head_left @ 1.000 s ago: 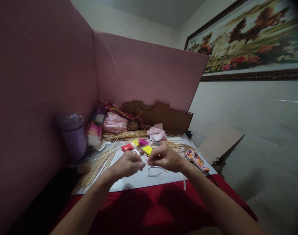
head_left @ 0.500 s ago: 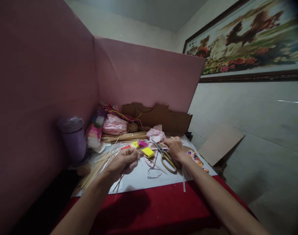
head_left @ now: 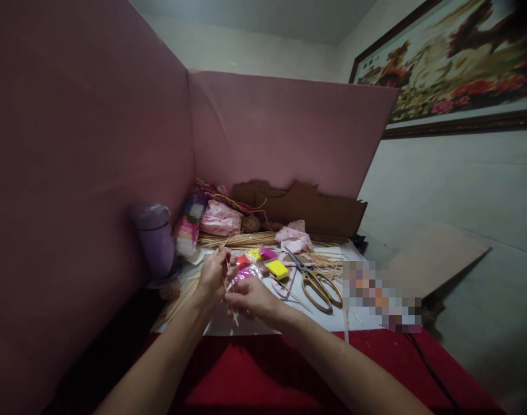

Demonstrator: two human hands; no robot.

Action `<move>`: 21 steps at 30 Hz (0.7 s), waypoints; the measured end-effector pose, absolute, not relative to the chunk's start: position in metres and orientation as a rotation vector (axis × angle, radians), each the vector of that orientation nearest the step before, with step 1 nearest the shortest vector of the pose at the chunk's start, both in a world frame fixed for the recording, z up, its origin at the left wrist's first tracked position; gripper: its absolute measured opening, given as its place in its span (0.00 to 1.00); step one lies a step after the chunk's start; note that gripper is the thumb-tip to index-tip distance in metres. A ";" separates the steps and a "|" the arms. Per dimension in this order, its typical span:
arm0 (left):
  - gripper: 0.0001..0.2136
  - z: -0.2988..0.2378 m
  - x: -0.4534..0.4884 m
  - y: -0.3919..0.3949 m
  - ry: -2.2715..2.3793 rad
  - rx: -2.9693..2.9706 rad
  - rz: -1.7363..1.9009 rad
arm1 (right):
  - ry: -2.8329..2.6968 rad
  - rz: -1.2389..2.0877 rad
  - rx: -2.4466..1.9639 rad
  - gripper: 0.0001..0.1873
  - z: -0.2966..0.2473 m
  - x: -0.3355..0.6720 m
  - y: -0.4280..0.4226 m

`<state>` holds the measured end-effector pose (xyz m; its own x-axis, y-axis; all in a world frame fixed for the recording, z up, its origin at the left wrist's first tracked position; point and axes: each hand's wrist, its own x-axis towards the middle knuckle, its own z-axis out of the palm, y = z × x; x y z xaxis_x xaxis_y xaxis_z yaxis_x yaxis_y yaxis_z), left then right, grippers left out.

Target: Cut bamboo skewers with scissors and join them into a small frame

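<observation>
My left hand [head_left: 214, 275] is closed round a few thin wooden sticks [head_left: 234, 316], held tilted above the front of the white sheet. Their lower ends look pale, and much of their length is hidden by my fingers. My right hand [head_left: 253, 298] has come up against them from the right, its fingers pinched on the sticks just below my left hand. Right of both hands lie gold-handled scissors [head_left: 305, 268], blades pointing away to the left. A yellow packet [head_left: 277, 269] and a red packet [head_left: 243, 261] rest just behind my hands.
Loose sticks [head_left: 177, 305] spread at the left, beside a purple lidded container [head_left: 157, 248]. Patterned pink cloth [head_left: 294, 235], a twine ball [head_left: 250, 223] and torn cardboard [head_left: 285, 202] stand at the back. A pixelated object [head_left: 382, 297] lies right, with a black cord [head_left: 432, 369] nearby.
My right hand has left the right side of the table beyond the scissors and moved left to the sticks in my left hand. The view has turned slightly left.
</observation>
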<state>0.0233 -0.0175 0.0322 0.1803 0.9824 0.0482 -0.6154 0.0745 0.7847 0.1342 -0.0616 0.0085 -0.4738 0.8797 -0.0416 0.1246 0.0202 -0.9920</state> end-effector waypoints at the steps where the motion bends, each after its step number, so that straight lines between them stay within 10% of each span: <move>1: 0.08 0.027 0.028 -0.018 0.621 0.823 1.343 | -1.631 1.551 -1.019 0.14 0.003 0.132 -0.062; 21: 0.14 0.024 0.026 -0.019 0.836 1.573 1.182 | -1.738 0.825 -1.136 0.10 -0.027 0.156 -0.049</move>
<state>0.0263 -0.0193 0.0240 0.2950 0.9087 0.2953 -0.0236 -0.3020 0.9530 0.1562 -0.0485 -0.0266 -0.1985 0.9299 0.3095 0.3480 0.3621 -0.8647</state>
